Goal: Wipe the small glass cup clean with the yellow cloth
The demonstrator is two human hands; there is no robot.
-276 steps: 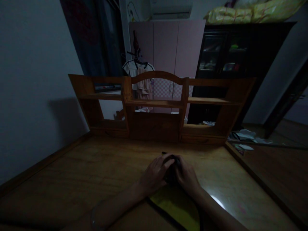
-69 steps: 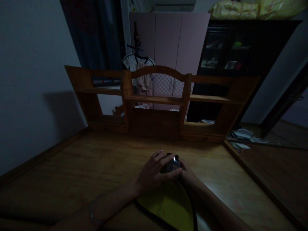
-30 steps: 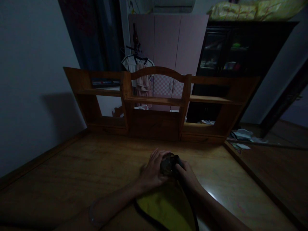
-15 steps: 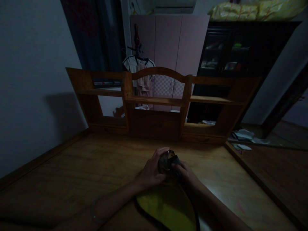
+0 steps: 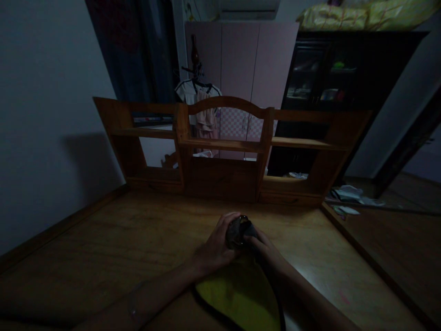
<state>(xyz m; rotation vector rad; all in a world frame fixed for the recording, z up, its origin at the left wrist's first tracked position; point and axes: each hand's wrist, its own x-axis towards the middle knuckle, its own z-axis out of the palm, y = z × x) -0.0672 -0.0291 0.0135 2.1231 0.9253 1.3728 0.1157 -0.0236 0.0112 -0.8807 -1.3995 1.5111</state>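
The room is dim. My left hand (image 5: pixel 214 244) and my right hand (image 5: pixel 266 248) meet over the wooden desk (image 5: pixel 103 248), both closed round a small dark rounded object (image 5: pixel 238 231) held just above the surface. The left fingers curl over its left side and the right fingers grip its right side. What the object is stays unclear in the dark. Under my wrists lies a yellow cloth with a dark edge (image 5: pixel 237 296).
A wooden shelf unit (image 5: pixel 223 147) stands along the desk's back edge. A wall is on the left, with raised desk rims at the left and right. Beyond are a pink wardrobe (image 5: pixel 241 59), hanging clothes (image 5: pixel 203 105) and a dark cabinet (image 5: pixel 330 78).
Both hands have stayed on the dark object and turned it a little between the fingers; a bright glint on it seen earlier is gone. The view shifted slightly.
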